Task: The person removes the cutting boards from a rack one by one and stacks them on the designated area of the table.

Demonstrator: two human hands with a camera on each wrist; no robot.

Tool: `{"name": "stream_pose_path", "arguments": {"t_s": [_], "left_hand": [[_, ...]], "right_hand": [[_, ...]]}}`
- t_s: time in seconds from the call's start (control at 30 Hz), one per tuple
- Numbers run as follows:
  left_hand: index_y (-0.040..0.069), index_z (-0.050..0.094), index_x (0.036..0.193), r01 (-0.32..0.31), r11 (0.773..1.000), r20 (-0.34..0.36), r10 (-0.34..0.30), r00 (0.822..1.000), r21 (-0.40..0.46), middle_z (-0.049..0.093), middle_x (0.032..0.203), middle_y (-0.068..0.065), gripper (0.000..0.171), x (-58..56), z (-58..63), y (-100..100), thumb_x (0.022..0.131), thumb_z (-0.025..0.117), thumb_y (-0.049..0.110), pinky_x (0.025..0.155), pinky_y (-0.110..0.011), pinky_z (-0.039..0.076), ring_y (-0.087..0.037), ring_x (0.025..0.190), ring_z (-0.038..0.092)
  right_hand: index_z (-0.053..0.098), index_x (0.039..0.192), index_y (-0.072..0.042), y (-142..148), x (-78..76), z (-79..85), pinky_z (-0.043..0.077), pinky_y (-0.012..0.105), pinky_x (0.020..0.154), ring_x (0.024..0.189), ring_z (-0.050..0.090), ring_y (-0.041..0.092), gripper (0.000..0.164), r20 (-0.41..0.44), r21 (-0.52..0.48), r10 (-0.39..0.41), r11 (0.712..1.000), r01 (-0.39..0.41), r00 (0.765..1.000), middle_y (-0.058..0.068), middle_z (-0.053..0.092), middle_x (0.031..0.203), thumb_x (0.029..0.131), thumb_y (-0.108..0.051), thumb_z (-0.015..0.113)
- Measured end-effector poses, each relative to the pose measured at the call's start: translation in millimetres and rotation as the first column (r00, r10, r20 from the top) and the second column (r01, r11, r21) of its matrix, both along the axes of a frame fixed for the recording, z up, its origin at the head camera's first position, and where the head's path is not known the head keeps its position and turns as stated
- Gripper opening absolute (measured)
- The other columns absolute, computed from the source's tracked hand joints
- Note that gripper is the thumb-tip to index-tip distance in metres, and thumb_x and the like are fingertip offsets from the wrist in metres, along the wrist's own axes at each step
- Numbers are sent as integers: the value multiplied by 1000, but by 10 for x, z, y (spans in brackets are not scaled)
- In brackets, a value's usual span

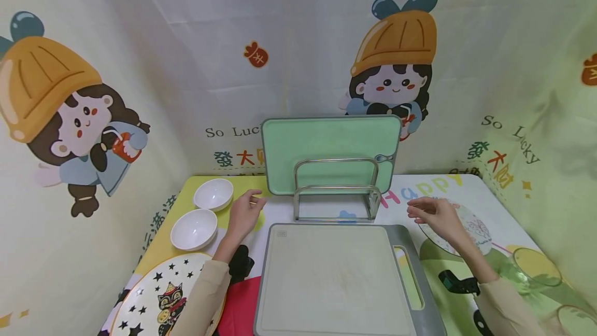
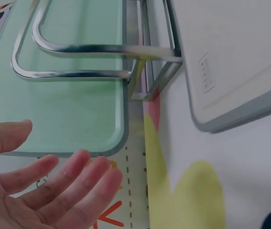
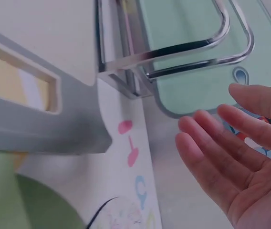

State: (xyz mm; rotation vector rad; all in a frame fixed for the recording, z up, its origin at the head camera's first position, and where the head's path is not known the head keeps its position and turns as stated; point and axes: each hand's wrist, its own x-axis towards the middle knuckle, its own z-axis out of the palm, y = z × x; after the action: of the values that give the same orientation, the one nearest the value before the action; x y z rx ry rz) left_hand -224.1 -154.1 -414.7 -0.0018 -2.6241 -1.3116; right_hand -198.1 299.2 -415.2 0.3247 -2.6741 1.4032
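Observation:
A green cutting board [image 1: 326,141] stands upright behind a metal rack [image 1: 337,189] at the back of the table. In front of the rack lies a beige cutting board with a grey edge [image 1: 333,279]. My left hand [image 1: 244,215] hovers left of the rack, holding nothing; its fingers are relaxed near the green board's lower corner in the left wrist view. On the other side, my right hand [image 1: 438,218] is raised right of the rack, also holding nothing. Its loosely bent fingers appear beside the green board in the right wrist view.
Two white bowls [image 1: 213,194] sit at the back left, above a round plate with stars [image 1: 156,299]. A red cloth [image 1: 239,307] lies beside the beige board. Clear glasses [image 1: 536,267] stand at the right, near a round patterned plate [image 1: 473,228].

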Motion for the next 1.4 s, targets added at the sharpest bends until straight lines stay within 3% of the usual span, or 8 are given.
{"name": "stream_pose_path", "arguments": {"t_s": [0.07,0.2,0.3,0.53,0.83,1.0,1.1,1.4], "left_hand": [[7,58,111,-7,999,-14,6,1000,-31,65,91,-9,32,-57,15,6,86,56,28,67,-34,48,-21,79,62],[6,57,112,-21,998,-26,19,999,-62,64,92,-11,34,-181,33,-13,86,55,29,68,-36,48,-23,81,62],[6,57,112,-43,997,-50,40,998,-69,65,91,-11,35,-291,25,-33,86,54,30,67,-36,48,-23,80,62],[7,57,112,-64,997,-100,60,993,-40,64,95,-11,36,-516,20,-55,88,51,33,69,-36,47,-23,83,61],[6,51,121,18,999,-97,-14,995,47,59,108,-9,41,-684,107,10,90,48,34,81,-37,46,-22,98,55],[6,48,122,29,998,-82,-24,996,57,57,109,-9,43,-748,131,40,90,47,34,84,-36,44,-21,100,54],[4,48,122,43,996,-85,-37,996,79,57,109,-10,42,-781,147,53,90,48,32,83,-36,45,-22,99,53],[5,48,120,88,988,-36,-84,996,123,55,109,-8,39,-856,174,72,91,46,32,83,-35,44,-21,101,51]], "right_hand": [[58,104,5,11,-90,-4,52,28,61,74,64,17,28,-25,3,-2,1000,2,1000,21,63,90,87,-17,56],[61,104,-7,385,-644,-597,52,25,57,73,63,10,31,-123,14,-37,999,39,992,5,66,87,84,-31,57],[62,104,-11,581,-910,-839,51,24,55,74,63,9,31,-138,-31,-35,999,31,990,-1,66,86,84,-34,58],[60,104,0,296,-711,-214,52,32,61,77,63,25,36,-30,-115,-62,992,58,998,13,65,89,84,-29,59],[59,112,-9,422,-1216,-363,52,28,62,82,62,21,40,-1,-63,-76,995,76,997,7,63,97,83,-36,59],[53,113,6,75,-1003,138,52,32,66,87,59,33,42,-31,-9,-22,1000,22,999,24,58,103,86,-27,56],[53,113,6,-100,-918,368,52,30,67,88,59,33,41,-26,35,-54,998,55,998,26,57,105,88,-27,53],[56,106,7,-239,-1054,409,52,31,66,84,60,34,35,-55,-20,-77,997,76,995,25,60,99,87,-23,56]]}}
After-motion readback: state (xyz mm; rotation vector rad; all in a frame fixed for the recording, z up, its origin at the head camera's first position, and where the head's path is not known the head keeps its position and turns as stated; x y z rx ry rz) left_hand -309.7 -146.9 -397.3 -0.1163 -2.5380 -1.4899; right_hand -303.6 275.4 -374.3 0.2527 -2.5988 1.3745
